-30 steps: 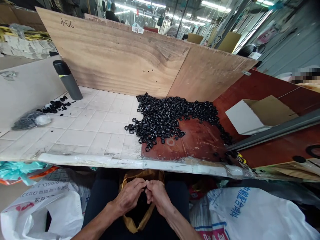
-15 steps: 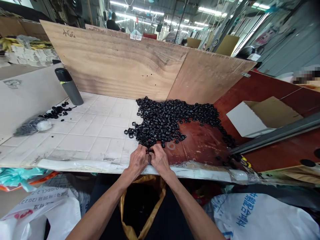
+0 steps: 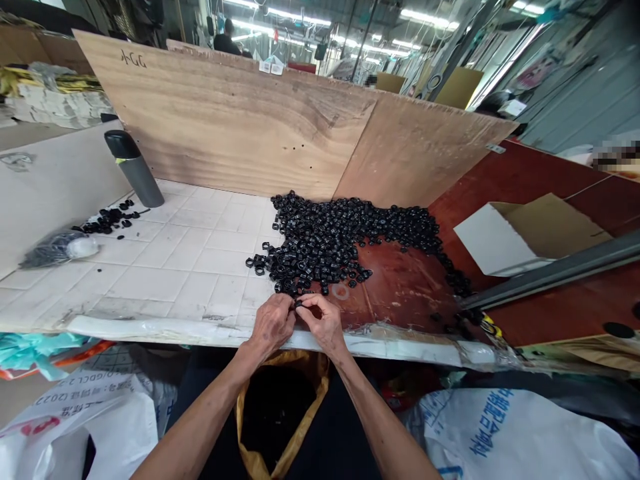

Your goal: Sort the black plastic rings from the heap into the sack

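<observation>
Many small black rings lie in a wide pile (image 3: 325, 247) on the table, against the wooden board. At the pile's near edge, my right hand (image 3: 323, 323) pinches a small black piece (image 3: 299, 303) between thumb and forefinger. My left hand (image 3: 273, 323) is closed right beside it, fingertips at the same piece; what else it may hold is hidden. Below the table edge, an open yellow-brown bag (image 3: 324, 393) stands between my legs, dark inside. A pale flat ring (image 3: 341, 291) lies just right of my right hand.
A grey bottle (image 3: 140, 177), loose black pieces (image 3: 113, 219) and a plastic bag (image 3: 55, 248) are at the left. An open carton (image 3: 493, 240) and a metal bar (image 3: 560, 265) stand at the right. White sacks (image 3: 535, 433) flank my legs. A person is far behind the board.
My right hand's thumb and forefinger have spread into a rounder pinch, and the black piece now shows between the hands. The camera view has shifted slightly.
</observation>
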`<action>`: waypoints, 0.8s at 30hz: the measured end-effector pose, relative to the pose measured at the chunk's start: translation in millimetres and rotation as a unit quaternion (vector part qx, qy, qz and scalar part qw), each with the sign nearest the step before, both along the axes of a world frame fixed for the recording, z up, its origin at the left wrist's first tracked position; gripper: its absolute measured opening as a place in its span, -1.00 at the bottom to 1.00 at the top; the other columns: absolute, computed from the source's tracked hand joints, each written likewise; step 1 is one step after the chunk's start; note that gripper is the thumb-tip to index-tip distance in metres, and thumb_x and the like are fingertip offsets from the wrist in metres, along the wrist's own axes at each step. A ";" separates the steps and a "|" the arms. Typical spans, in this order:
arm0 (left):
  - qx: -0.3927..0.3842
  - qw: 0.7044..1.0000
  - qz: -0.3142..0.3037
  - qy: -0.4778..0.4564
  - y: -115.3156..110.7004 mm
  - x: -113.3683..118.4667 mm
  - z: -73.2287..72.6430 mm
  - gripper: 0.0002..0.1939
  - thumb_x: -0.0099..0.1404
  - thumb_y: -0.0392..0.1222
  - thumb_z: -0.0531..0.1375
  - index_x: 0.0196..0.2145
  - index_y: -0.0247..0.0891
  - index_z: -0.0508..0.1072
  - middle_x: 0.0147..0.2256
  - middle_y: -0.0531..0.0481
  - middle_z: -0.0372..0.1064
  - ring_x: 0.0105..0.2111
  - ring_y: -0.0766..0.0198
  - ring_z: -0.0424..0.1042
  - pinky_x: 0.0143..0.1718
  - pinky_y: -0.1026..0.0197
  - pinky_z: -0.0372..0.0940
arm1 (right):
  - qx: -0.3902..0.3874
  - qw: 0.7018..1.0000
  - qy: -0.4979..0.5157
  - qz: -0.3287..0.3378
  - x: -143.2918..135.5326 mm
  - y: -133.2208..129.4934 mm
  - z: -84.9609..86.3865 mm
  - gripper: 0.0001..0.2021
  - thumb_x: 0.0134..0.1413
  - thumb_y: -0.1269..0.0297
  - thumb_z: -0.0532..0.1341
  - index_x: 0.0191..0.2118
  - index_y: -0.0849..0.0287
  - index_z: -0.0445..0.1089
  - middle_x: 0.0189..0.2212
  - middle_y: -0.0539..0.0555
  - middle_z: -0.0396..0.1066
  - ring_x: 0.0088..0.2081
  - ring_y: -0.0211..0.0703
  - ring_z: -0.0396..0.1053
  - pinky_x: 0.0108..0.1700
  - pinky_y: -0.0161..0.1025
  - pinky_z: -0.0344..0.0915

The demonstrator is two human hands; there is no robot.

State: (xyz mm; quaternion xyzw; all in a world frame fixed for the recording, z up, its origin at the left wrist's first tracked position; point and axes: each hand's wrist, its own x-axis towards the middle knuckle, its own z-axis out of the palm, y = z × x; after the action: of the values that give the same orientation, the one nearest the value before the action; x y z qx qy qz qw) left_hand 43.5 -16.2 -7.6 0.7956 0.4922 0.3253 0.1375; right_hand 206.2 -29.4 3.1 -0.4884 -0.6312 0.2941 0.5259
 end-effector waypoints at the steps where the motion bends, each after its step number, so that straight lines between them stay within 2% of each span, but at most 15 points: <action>1: -0.010 1.000 0.003 -0.021 -1.1 -0.4 0.0 -0.81 0.28 -0.39 0.16 -0.16 -0.22 0.41 -0.22 -0.11 0.53 -0.17 0.07 0.55 -0.11 0.07 0.45 | -0.005 1.000 0.000 0.007 0.3 0.0 -0.4 -0.94 0.13 0.29 0.31 -0.34 0.13 0.46 -0.19 0.12 0.58 -0.20 -0.10 0.53 -0.11 -0.21 0.45; 6: -0.092 0.982 -0.016 -0.165 -4.4 -3.2 -1.1 -0.71 0.29 -0.32 0.20 -0.04 -0.17 0.33 -0.19 -0.03 0.56 -0.24 0.16 0.63 -0.15 0.11 0.53 | -0.023 0.999 0.034 0.010 2.1 1.6 -4.9 -0.97 0.12 0.31 0.32 -0.32 0.12 0.48 -0.21 0.09 0.58 -0.24 -0.11 0.53 -0.15 -0.22 0.46; 13: -0.143 0.932 -0.085 -0.322 0.2 -7.1 0.2 -0.76 0.30 -0.29 0.23 -0.06 -0.22 0.45 -0.10 -0.07 0.49 -0.17 0.22 0.59 -0.08 0.13 0.54 | -0.019 0.999 0.048 0.014 3.8 0.4 -2.5 -0.83 0.10 0.32 0.35 -0.16 0.12 0.56 -0.26 0.07 0.55 -0.33 -0.15 0.50 -0.24 -0.23 0.47; 18: -0.131 0.915 -0.113 -0.365 4.2 -10.5 1.1 -0.80 0.30 -0.27 0.28 -0.11 -0.22 0.56 -0.06 -0.11 0.46 -0.11 0.20 0.53 -0.07 0.16 0.50 | 0.022 0.998 0.042 0.028 5.3 1.1 1.1 -0.90 0.12 0.36 0.36 -0.22 0.09 0.60 -0.26 0.08 0.54 -0.24 -0.11 0.51 -0.20 -0.22 0.46; 24: -0.170 0.907 -0.108 -0.369 2.7 -11.6 3.2 -0.79 0.32 -0.23 0.30 -0.09 -0.22 0.58 -0.08 -0.09 0.52 -0.10 0.19 0.54 -0.02 0.15 0.45 | -0.009 0.997 0.069 0.017 4.8 2.1 -4.1 -0.91 0.07 0.29 0.41 -0.26 0.09 0.60 -0.30 0.07 0.57 -0.27 -0.10 0.54 -0.19 -0.20 0.50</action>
State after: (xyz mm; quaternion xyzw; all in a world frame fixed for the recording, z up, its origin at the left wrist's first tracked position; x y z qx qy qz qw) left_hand 31.9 -13.5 -4.4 0.6316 0.3658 0.4898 0.4769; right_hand 211.0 -27.3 -1.0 -0.4606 -0.5990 0.3419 0.5586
